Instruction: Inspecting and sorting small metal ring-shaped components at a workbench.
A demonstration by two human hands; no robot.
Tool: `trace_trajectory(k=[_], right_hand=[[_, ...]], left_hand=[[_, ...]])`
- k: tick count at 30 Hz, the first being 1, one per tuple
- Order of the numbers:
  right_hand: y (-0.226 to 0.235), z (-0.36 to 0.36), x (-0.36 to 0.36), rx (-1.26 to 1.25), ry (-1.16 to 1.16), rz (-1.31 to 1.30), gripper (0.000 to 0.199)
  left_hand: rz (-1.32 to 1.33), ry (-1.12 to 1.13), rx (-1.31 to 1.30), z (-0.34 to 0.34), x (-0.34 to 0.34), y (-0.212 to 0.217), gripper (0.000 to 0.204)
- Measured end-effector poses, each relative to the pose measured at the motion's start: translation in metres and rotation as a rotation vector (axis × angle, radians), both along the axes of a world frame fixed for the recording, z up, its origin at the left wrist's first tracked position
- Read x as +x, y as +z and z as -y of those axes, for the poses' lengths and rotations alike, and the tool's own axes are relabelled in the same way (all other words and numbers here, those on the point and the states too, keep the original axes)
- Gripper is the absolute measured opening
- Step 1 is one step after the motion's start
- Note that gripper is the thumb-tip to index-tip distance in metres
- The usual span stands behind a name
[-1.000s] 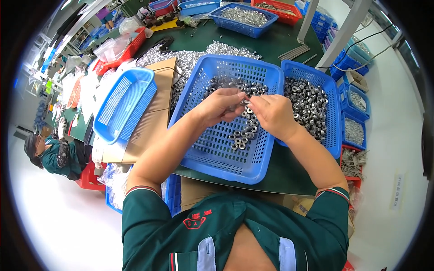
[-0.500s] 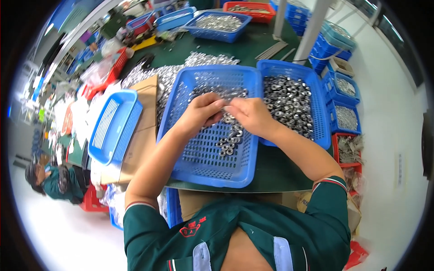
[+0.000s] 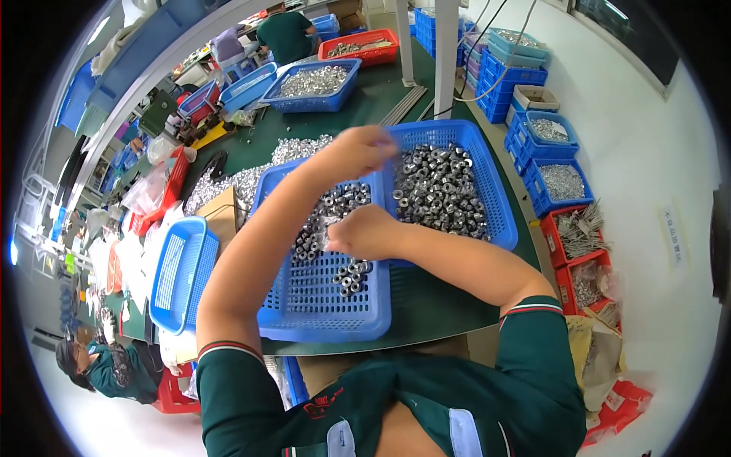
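Note:
In front of me sits a blue basket (image 3: 327, 330) of small metal ring-shaped parts (image 3: 352, 279), with a cluster near its front right. Touching its right side is a second blue basket (image 3: 499, 202), filled with similar dark and silver metal parts (image 3: 445, 190). My left hand (image 3: 359, 156), blurred by motion, is over the far edge where the baskets meet; its fingers cannot be made out. Above the first basket, my right hand (image 3: 364, 232) is closed, its fingertips pinching what looks like a small clear plastic bag (image 3: 326, 233).
Shiny metal pieces (image 3: 301, 147) lie heaped behind the baskets on the green table (image 3: 426, 316). An empty blue basket (image 3: 181, 274) stands left. A white post (image 3: 446, 61) rises beyond. Stacked blue crates (image 3: 560, 198) line the right side. A co-worker (image 3: 122, 365) sits at far left.
My hands, together before, are now apart: the left has swung toward the right basket, the right has drawn nearer with the bag. The view has shifted, and more of the far table shows.

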State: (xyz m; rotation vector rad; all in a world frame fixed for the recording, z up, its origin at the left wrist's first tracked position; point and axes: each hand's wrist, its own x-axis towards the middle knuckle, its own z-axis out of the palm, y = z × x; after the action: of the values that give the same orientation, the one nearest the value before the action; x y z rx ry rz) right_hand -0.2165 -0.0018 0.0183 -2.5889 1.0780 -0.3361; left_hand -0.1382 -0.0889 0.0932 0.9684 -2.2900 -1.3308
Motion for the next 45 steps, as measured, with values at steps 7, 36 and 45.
trace_trajectory(k=[7, 36, 45], right_hand=[[-0.019, 0.0, 0.004, -0.114, 0.011, 0.276, 0.033], [-0.022, 0.006, 0.002, 0.03, -0.175, 0.471, 0.023], [-0.022, 0.006, 0.003, -0.028, -0.139, 0.46, 0.022]], left_hand=[[0.285, -0.217, -0.484, 0.025, -0.101, -0.083, 0.021], [0.469, -0.035, -0.338, -0.097, 0.126, -0.132, 0.028], [0.573, 0.029, -0.414, -0.105, 0.111, -0.134, 0.014]])
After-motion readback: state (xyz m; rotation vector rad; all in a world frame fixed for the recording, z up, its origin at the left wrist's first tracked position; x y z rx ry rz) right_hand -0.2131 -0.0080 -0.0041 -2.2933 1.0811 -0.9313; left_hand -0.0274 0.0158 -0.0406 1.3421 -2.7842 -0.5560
